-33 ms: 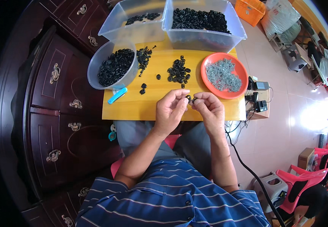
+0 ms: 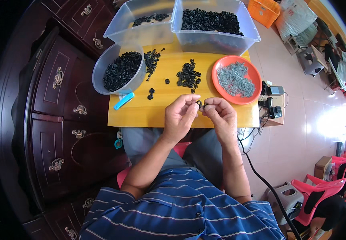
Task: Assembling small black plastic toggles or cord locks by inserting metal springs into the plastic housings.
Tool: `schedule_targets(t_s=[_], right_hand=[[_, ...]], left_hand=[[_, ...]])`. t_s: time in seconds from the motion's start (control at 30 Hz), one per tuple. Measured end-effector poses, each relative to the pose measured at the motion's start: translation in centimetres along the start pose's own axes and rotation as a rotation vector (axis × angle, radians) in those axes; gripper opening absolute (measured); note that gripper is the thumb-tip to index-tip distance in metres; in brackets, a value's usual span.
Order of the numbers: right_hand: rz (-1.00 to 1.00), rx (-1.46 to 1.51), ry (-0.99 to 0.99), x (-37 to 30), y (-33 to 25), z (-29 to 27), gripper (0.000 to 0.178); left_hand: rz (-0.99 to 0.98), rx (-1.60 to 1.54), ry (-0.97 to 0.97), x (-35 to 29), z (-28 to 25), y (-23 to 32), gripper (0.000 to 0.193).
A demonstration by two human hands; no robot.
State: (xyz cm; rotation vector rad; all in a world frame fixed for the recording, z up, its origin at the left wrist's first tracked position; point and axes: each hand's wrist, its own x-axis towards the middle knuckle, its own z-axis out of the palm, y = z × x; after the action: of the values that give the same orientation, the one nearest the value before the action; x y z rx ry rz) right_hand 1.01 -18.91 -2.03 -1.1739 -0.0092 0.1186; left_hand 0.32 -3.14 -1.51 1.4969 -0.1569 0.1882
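Looks like the close-up pinch step: left hand point(image 2: 179, 117) clamped on a small, round, glossy black piece point(image 2: 199, 103), right hand point(image 2: 223, 116) on a similar dark rounded piece point(image 2: 205, 105), side by side over the yellow wood-look bench point(image 2: 145, 114). Next move probably needs careful lining up. Can't tell if they're touching.

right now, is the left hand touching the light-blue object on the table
Apart: the head view shows bare yellow tabletop between the left hand and the light-blue object.
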Motion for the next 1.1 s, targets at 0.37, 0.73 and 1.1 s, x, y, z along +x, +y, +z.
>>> schedule_targets(t_s=[0.37, 0.73, 1.1], right_hand=[[0.029, -0.05, -0.002, 0.1, -0.1, -0.1, 0.017], [0.048, -0.116, 0.008, 0.1, -0.1, -0.1, 0.017], [0.197, 0.02, -0.009, 0.3, -0.7, -0.6, 0.017]], left_hand=[[0.025, 0.093, -0.018, 0.3, -0.4, -0.4, 0.017], [0.123, 0.081, -0.012, 0.9, 0.0, -0.3, 0.013], [0.216, 0.375, -0.142, 1.1, -0.1, 2.3, 0.035]])
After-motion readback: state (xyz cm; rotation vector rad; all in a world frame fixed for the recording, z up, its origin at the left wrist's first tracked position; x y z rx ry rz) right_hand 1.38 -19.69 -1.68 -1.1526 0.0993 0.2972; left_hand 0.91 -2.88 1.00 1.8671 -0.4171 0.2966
